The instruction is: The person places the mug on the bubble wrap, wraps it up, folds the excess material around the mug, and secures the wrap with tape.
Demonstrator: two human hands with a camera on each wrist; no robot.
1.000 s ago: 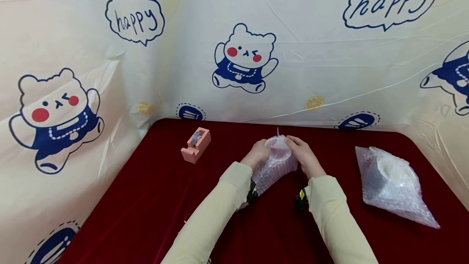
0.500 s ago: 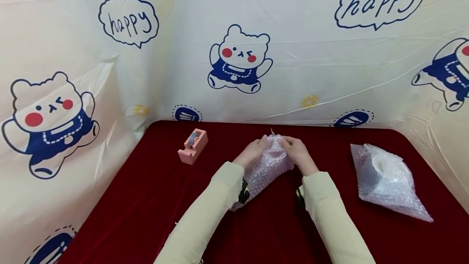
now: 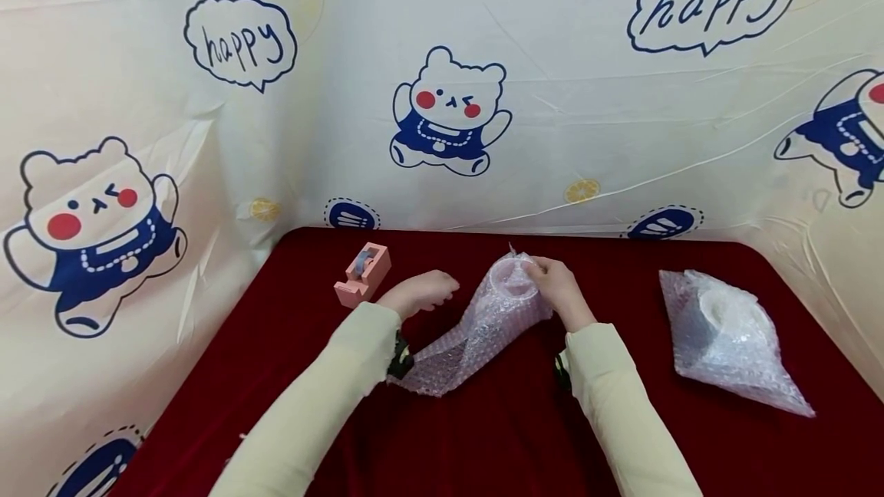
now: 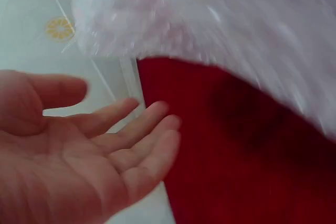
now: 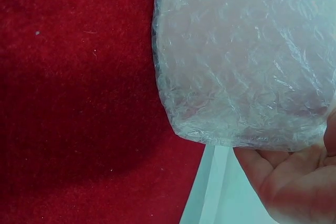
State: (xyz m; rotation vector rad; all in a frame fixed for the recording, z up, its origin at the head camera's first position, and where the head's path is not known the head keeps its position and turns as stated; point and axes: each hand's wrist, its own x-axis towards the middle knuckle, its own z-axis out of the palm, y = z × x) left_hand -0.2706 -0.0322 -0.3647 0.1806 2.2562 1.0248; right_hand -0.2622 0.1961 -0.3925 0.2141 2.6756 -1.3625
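A sheet of bubble wrap point(image 3: 476, 336) is folded around a pale cup-like thing, whose round rim point(image 3: 493, 278) shows through the plastic. At its right side my right hand point(image 3: 558, 288) pinches the wrap by the rim; in the right wrist view the fingers point(image 5: 294, 182) curl at the lower edge of the wrapped end. My left hand point(image 3: 423, 291) holds nothing and hovers left of the bundle, near the pink tape dispenser point(image 3: 380, 271). From the left wrist, its palm point(image 4: 68, 166) faces up with fingers loosely bent, apart from the wrap.
Another bubble-wrapped bundle point(image 3: 735, 343) lies at the right of the table, a round opening showing inside. Dark red cloth point(image 3: 525, 436) covers the table. A white printed curtain point(image 3: 552, 98) closes off the back and both sides.
My left hand has let go of the bubble wrap and moved left toward the tape dispenser. The freed tail of the wrap spreads toward the front left. My right hand stays at the rim.
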